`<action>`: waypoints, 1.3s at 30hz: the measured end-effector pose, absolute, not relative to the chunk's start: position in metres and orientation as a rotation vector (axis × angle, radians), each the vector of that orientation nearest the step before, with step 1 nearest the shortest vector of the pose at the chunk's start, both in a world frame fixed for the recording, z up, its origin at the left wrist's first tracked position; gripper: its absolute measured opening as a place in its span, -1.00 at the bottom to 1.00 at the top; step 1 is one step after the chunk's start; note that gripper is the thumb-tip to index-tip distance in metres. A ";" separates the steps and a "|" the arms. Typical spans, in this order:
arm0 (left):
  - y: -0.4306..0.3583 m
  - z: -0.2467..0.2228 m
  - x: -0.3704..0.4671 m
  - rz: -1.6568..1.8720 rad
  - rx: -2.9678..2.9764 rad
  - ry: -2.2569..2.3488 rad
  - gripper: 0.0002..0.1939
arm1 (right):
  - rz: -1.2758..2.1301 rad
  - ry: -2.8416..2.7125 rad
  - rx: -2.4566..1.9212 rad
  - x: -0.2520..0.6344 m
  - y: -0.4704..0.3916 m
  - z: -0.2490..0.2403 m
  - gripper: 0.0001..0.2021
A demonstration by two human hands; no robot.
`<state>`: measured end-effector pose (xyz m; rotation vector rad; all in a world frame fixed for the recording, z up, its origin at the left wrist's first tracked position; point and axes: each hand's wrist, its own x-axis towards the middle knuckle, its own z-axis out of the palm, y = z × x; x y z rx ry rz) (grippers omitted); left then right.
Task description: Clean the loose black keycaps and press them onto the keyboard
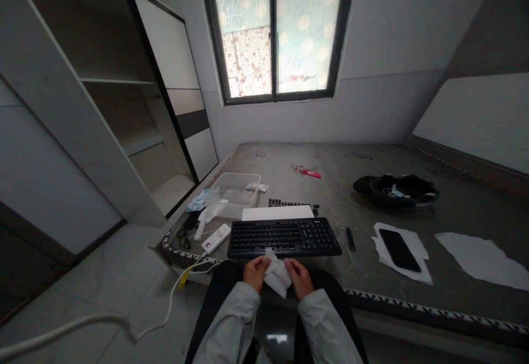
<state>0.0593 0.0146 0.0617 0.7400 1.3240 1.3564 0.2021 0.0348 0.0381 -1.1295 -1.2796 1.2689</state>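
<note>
Between my hands hangs a crumpled white tissue (278, 277), just in front of the keyboard's near edge. My left hand (255, 272) pinches its left side, fingers closed. On the other side, my right hand (300, 277) grips the tissue's right edge with thumb and fingers. A black keyboard (285, 237) lies directly beyond my hands, with several gaps that may be bare key spots, too dark to be sure. Behind it are a white sheet (278, 213) and rows of loose black keycaps (285, 203). A small black stick-like tool (350, 239) rests to its right.
To the left are a clear plastic box (237, 190), a white power strip (216, 239) with its cable, and a blue packet (197, 201). Rightward lie a phone (399, 249) on white paper, another paper sheet (481, 256) and a black cap (397, 192). A red item (308, 171) lies farther back.
</note>
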 end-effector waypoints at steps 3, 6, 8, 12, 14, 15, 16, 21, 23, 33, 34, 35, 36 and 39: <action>0.014 0.059 0.060 1.322 0.776 1.317 -0.50 | 1.371 -1.239 -1.056 0.202 0.036 0.040 -0.54; 0.014 0.057 0.061 1.310 0.800 1.301 -0.57 | 1.482 -1.187 -1.004 0.202 0.035 0.042 -0.54; 0.014 0.056 0.062 1.320 0.814 1.302 -0.62 | 1.549 -1.114 -1.010 0.202 0.034 0.042 -0.54; 0.014 0.056 0.064 1.350 0.779 1.354 -0.64 | 1.646 -1.018 -0.949 0.202 0.033 0.042 -0.53; 0.014 0.056 0.064 1.352 0.761 1.367 -0.63 | 1.676 -1.005 -0.904 0.201 0.032 0.043 -0.52; 0.014 0.055 0.063 1.353 0.760 1.364 -0.63 | 1.689 -1.000 -0.888 0.200 0.032 0.044 -0.52; 0.014 0.055 0.063 1.353 0.765 1.352 -0.62 | 1.702 -0.999 -0.875 0.200 0.032 0.044 -0.53; 0.014 0.054 0.061 1.340 0.829 1.267 -0.58 | 1.713 -1.057 -0.806 0.200 0.032 0.041 -0.66; 0.013 0.054 0.062 1.318 0.851 1.243 -0.58 | 1.653 -1.082 -0.809 0.199 0.032 0.039 -0.73; 0.013 0.051 0.061 1.344 0.936 1.344 -0.62 | 1.532 -1.161 -0.917 0.192 0.028 0.039 -0.71; 0.013 0.052 0.061 1.347 0.932 1.348 -0.63 | 1.551 -1.170 -0.908 0.192 0.028 0.040 -0.71; 0.013 0.052 0.061 1.350 0.925 1.354 -0.63 | 1.561 -1.174 -0.908 0.192 0.027 0.041 -0.72; 0.013 0.053 0.061 1.351 0.918 1.364 -0.64 | 1.559 -1.173 -0.920 0.193 0.027 0.042 -0.73; 0.013 0.053 0.062 1.334 0.898 1.404 -0.64 | 1.519 -1.194 -0.971 0.195 0.026 0.048 -0.74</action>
